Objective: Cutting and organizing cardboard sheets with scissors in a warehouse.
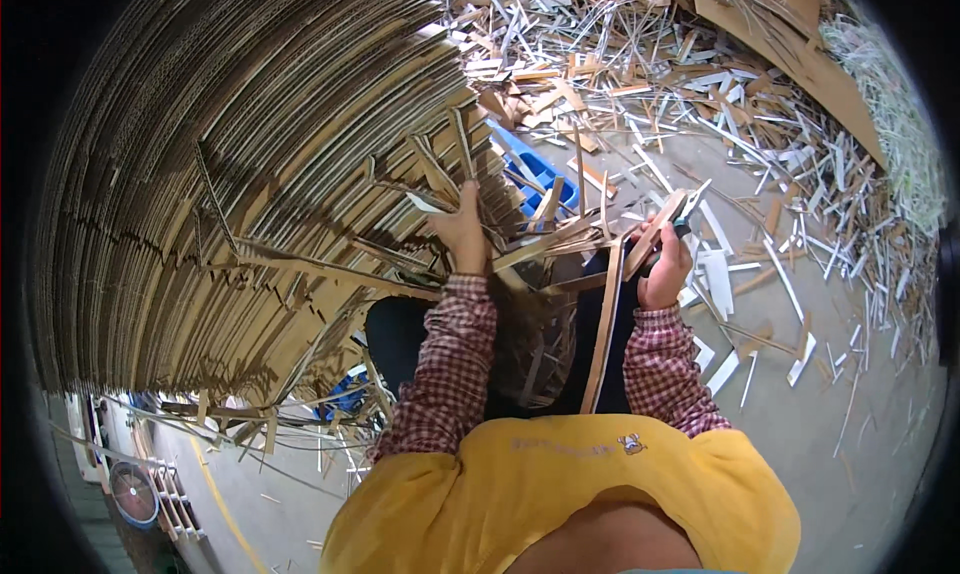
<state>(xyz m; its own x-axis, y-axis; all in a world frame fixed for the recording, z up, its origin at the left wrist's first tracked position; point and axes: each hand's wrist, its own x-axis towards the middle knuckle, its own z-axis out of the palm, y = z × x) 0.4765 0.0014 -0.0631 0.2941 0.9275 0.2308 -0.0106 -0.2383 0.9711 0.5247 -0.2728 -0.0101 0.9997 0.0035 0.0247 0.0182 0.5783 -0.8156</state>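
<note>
My left hand (pixel 463 236) is closed round several waste cardboard strips at the edge of a tall stack of cardboard sheets (pixel 290 144). Some of these strips stick up past the thumb; a long bent strip (pixel 330 267) runs left across the stack's face. To the right, my right hand (pixel 667 266) grips a folded brown cardboard strip (pixel 652 236), with a small dark green and black object (pixel 682 217) at its fingertips that I cannot make out. Another long strip (pixel 606 324) hangs from near this hand toward my lap. More strips cross between the hands.
A blue plastic crate (pixel 560 186) stands behind the hands, partly covered by strips. Cardboard and white paper offcuts (pixel 620 54) litter the floor ahead and right. A large brown sheet (pixel 830 84) lies far right beside a shredded white heap (pixel 890 104). A wheel (pixel 134 494) shows lower left.
</note>
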